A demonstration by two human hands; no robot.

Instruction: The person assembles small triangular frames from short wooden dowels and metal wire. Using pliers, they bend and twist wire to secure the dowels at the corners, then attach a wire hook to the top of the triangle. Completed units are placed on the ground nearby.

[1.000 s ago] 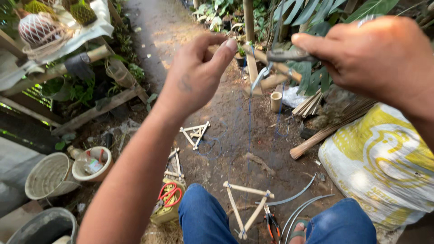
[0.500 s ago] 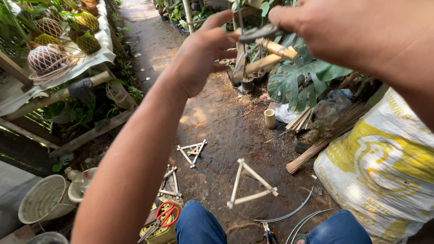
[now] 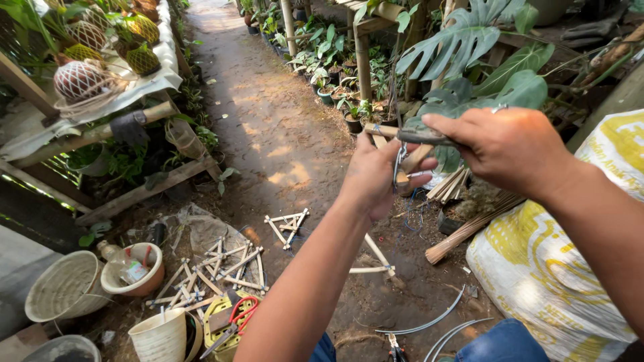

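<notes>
Bamboo triangle frames (image 3: 221, 268) lie on the dirt ground (image 3: 282, 147) near the knees. Higher, left hand (image 3: 376, 177) fingers pinch a bamboo stick (image 3: 409, 167) in mid-air, while right hand (image 3: 500, 147) is clenched around pliers (image 3: 422, 137) at its tip. Potted plants (image 3: 335, 87) stand beyond.

Two bare forearms without sleeves, left hand (image 3: 376, 175) and right hand (image 3: 498, 149) ungloved, no rings or watch showed, blue denim trousers covered both knees at the frame's bottom edge
</notes>
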